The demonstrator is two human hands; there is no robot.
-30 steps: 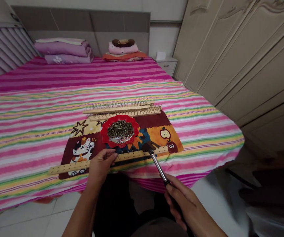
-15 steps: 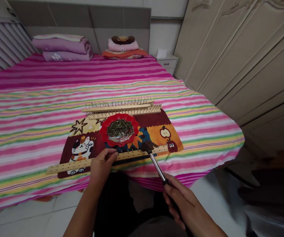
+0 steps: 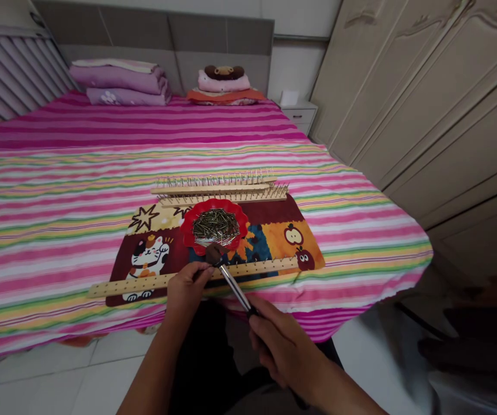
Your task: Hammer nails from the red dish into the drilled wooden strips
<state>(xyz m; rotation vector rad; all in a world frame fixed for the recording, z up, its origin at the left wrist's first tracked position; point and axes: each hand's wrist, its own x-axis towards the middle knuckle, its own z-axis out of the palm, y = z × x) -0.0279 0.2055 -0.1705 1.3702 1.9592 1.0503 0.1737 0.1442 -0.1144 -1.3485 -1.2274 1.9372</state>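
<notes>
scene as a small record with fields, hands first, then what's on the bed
left hand: fingertips pinched at long pale wooden strip with holes; anything between them too small to tell
right hand: gripping dark-headed hammer with shiny metal shaft
hammer head: close to left fingertips
container: red scalloped bowl, holding metal nails
beyond bowl: nail-studded wooden strips
under bowl: multicoloured patterned mat

Right hand (image 3: 281,340) grips hammer (image 3: 236,289), head up at 11 o'clock, beside pinched fingertips of left hand (image 3: 184,289); possibly a nail there, too small to tell. Left hand over drilled wooden strip (image 3: 131,286). Red bowl (image 3: 185,229) of nails (image 3: 216,225) on patterned mat (image 3: 268,213); nail-studded strips (image 3: 209,189) at bowl's 12 o'clock.
</notes>
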